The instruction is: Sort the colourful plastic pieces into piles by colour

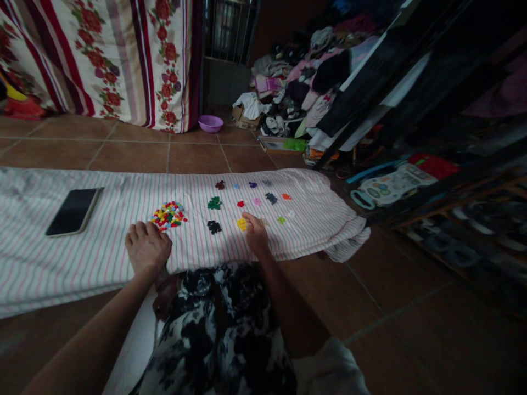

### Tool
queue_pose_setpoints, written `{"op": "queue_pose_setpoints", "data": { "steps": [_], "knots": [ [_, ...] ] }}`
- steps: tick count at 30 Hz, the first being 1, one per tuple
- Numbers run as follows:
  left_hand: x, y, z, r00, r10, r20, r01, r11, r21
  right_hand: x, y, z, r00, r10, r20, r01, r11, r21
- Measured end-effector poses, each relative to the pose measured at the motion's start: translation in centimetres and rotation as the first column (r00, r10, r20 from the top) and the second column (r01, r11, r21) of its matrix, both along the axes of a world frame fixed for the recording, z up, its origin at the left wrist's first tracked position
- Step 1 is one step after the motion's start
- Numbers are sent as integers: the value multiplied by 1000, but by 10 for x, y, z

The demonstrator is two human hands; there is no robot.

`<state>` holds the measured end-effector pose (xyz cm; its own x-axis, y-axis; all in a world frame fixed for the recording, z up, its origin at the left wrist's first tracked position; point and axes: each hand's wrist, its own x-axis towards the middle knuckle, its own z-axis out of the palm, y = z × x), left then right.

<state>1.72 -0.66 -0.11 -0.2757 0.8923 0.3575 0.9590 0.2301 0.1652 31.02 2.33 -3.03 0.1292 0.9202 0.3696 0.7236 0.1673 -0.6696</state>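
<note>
On the striped cloth (189, 252) lies a heap of small mixed-colour pieces (169, 215), in red, yellow, green, blue and white. My left hand (148, 247) rests palm down at the heap's near edge, its fingers bent and slightly apart. Right of the heap, pieces lie sorted by colour in little piles. My right hand (257, 236) is at the yellow pile (241, 224), thumb and forefinger pressed together; anything between them is too small to make out. Close by are a black pile (214, 226), a green pile (214, 203), a red pile (240, 204) and a pink pile (257, 201).
A phone (74, 212) lies on the cloth at left. Farther right are grey pieces (270, 198), orange pieces (286, 196) and light green pieces (281, 220). Beyond, a purple basin (210, 124) stands on the tiled floor beside heaped clothes (296, 82).
</note>
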Motion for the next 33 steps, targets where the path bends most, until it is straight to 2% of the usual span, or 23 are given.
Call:
{"op": "queue_pose_setpoints", "data": {
  "steps": [7,11,19,23,26,29,33],
  "knots": [
    [0,1,-1,1000,9,-29,-9,1000,-6,2,1,1,988,-8,-156,10,1000,12],
    [0,0,-1,999,7,-47,-7,1000,-15,3,-2,1,969,-69,-238,84,995,54],
    [-1,1,-3,999,7,-51,-7,1000,0,2,-8,3,943,-119,-310,148,986,72],
    [-2,2,-5,998,12,-54,-13,1000,-14,-6,-9,14,948,-126,-294,167,979,119],
    [-2,3,-6,999,11,-52,-13,1000,-26,-23,-10,28,970,-27,-243,77,977,198],
    [-2,4,-7,999,14,-46,-15,999,-41,-50,-8,39,976,147,-162,-103,961,257],
    [-1,5,-7,999,10,-53,-13,999,-45,-88,1,38,937,345,-50,-329,924,197]
  ]
}}
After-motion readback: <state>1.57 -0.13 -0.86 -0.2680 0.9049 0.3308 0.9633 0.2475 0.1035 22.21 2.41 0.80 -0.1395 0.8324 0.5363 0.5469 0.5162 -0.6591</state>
